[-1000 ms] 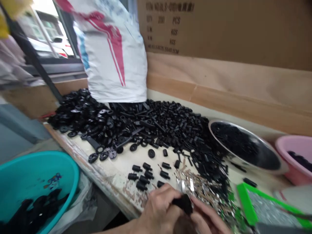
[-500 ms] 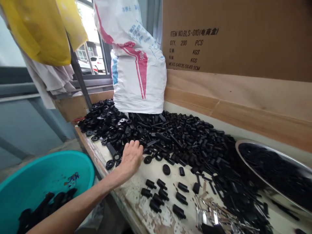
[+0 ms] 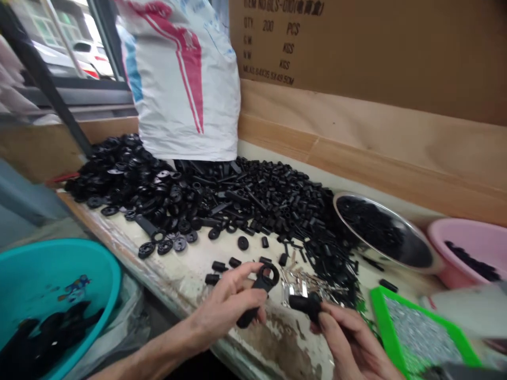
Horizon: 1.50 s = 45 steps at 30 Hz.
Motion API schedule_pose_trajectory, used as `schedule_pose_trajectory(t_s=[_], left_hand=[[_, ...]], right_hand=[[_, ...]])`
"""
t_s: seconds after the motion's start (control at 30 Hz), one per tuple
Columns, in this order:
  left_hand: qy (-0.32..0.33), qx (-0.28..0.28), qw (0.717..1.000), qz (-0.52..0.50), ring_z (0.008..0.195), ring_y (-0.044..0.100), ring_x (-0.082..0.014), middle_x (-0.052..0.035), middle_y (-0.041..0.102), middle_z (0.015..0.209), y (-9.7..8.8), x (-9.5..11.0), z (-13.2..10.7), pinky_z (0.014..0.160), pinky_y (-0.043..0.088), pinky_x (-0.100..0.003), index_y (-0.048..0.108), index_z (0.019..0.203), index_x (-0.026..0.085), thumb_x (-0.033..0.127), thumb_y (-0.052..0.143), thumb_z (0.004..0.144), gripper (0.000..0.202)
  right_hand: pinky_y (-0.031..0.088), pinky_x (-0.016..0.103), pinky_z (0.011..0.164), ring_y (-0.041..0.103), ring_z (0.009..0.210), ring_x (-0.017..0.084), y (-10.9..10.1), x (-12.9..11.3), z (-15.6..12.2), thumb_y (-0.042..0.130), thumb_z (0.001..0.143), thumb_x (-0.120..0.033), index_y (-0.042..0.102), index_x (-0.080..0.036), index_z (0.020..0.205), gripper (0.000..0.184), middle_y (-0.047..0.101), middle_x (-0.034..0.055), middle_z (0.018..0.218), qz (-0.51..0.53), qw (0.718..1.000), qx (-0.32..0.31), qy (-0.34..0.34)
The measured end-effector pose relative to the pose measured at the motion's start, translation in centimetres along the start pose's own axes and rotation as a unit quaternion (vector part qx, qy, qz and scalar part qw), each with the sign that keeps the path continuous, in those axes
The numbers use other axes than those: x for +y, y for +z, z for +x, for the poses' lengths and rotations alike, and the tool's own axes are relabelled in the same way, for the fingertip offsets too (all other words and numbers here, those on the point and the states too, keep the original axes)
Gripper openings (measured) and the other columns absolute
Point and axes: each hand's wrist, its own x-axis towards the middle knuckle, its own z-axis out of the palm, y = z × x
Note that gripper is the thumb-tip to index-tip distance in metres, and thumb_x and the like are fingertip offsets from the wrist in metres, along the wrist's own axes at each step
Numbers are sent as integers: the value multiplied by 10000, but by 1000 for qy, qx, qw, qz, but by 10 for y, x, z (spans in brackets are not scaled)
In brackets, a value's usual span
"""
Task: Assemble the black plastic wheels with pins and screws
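Note:
My left hand [image 3: 225,303] is closed around a black ring-ended plastic handle [image 3: 260,283], its ring turned up and to the right. My right hand [image 3: 350,338] pinches a black plastic knob [image 3: 301,303] that points left toward the ring; the two parts are apart. Small black cylinders [image 3: 216,266] lie just behind my left hand and are partly covered by it. Between and beyond both hands is a heap of shiny metal clips [image 3: 312,282]. A black disc [image 3: 243,243] rests alone on the table farther back.
A heap of black plastic parts [image 3: 277,195] spreads below a white sack [image 3: 186,105]. At the right stand a steel bowl [image 3: 430,258], a pink basin [image 3: 447,232] and a green tray [image 3: 382,306] of small metal pieces. A teal tub [image 3: 106,258] is at the lower left.
My left hand has come back from the heap toward me and now holds the ring-ended handle. My right hand has entered view with the knob. The view has swung right.

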Motion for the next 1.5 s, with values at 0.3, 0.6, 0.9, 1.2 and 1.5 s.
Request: schedule_pose_trajectory(t_s=[0.3,0.6,0.9,1.2,1.5], left_hand=[[-8,-35,997,-66,524,530,-63,18,592,816,45,-27,-7,504,417,-197,484,1139,180,181,574,817,334],[13,32,999,-11,622,497,-82,-6,613,844,56,-41,-8,513,376,-180,459,1283,201,166,545,850,443],[46,91,988,114,686,558,-123,-4,627,791,62,-41,-12,578,442,-195,499,1280,209,170,527,840,443],[66,118,976,171,711,592,-143,-28,657,847,67,-41,-15,652,494,-241,507,1283,205,174,519,837,447],[111,136,961,212,753,638,-148,-53,696,914,65,-45,-14,734,529,-244,495,1315,153,176,489,864,451]], right_hand=[[541,243,640,648,733,156,-1,-22,-14,717,752,-177,723,-203,821,74,695,29,829,-29,998,-27,-47],[510,261,676,639,717,154,4,-3,-26,679,803,-212,706,-196,878,80,680,39,853,-92,993,-15,-72],[519,286,689,647,780,182,6,9,-32,681,799,-215,692,-175,859,74,690,66,857,-86,993,14,-81],[542,302,709,641,802,180,12,11,-37,698,787,-214,679,-170,841,72,679,60,874,-31,999,30,-15],[517,295,764,653,904,192,4,21,-33,667,828,-239,731,-197,1048,234,709,70,1032,-102,993,-47,-46]])
